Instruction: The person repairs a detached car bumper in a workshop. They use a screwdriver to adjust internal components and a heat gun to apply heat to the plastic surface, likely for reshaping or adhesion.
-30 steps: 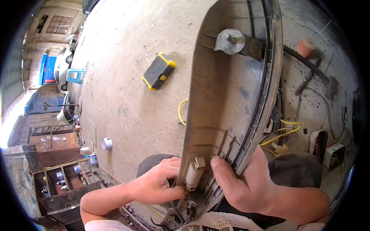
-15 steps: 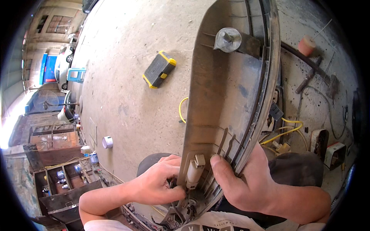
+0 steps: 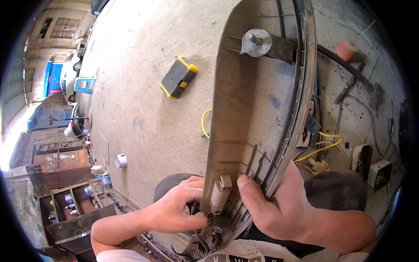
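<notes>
A long, dusty, trough-shaped plastic vehicle panel [image 3: 251, 105] stands upright between my arms, its hollow side toward me. Along its right side, my right hand [image 3: 279, 209] grips the edge, thumb pressed on the inner ribs and fingers hidden behind. Low on the left edge, my left hand [image 3: 181, 207] is closed, with its thumb over the edge and other fingertips partly hidden behind it. Close to that thumb sits a pale cylindrical fitting [image 3: 219, 196] inside the panel, with dark wires below it. A round metal mount [image 3: 256, 43] is fixed near the top.
A black-and-yellow case [image 3: 179, 77] lies on the concrete floor [image 3: 144, 65]. On the right are a hammer [image 3: 362, 81], a reddish cup-like object [image 3: 347, 49] and yellow cable [image 3: 329, 142]. A compartmented wooden box [image 3: 72, 214] and a small tin [image 3: 121, 161] are on the left.
The panel and both hands keep nearly the same pose. The left hand's thumb has shifted very slightly at the panel's lower edge, and the view has moved a little.
</notes>
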The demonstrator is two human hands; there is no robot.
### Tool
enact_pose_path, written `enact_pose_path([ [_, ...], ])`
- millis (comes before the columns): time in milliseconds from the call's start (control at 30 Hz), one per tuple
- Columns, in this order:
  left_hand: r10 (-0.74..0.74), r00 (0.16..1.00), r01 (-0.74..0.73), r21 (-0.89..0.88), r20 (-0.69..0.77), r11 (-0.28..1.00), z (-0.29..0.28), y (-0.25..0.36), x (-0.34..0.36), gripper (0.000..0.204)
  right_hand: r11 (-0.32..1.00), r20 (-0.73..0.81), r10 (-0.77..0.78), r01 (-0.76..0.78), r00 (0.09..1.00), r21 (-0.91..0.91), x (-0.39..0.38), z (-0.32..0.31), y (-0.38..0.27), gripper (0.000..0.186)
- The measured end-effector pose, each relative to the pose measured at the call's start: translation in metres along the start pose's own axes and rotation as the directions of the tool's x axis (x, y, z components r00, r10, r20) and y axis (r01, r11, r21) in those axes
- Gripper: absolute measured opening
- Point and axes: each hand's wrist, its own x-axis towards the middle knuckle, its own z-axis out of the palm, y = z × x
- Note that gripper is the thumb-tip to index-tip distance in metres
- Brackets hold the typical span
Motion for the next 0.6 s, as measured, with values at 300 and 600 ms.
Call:
enact_pose_path([
  [300, 0.021, 0.999, -0.02, 0.019, -0.029, 1.0, 0.0, -0.006, 0.002, 0.027, 0.997, -0.06, 0.025, -0.02, 0.998, 0.072, 0.001, 0.006, -0.001, 0.016],
  [600, -0.093, 0.995, 0.099, -0.162, 0.042, 0.982, 0.002, 0.0, 0.012, 0.017, 0.998, -0.057, 0.039, -0.036, 0.998, 0.048, 0.001, 0.004, -0.002, 0.018],
])
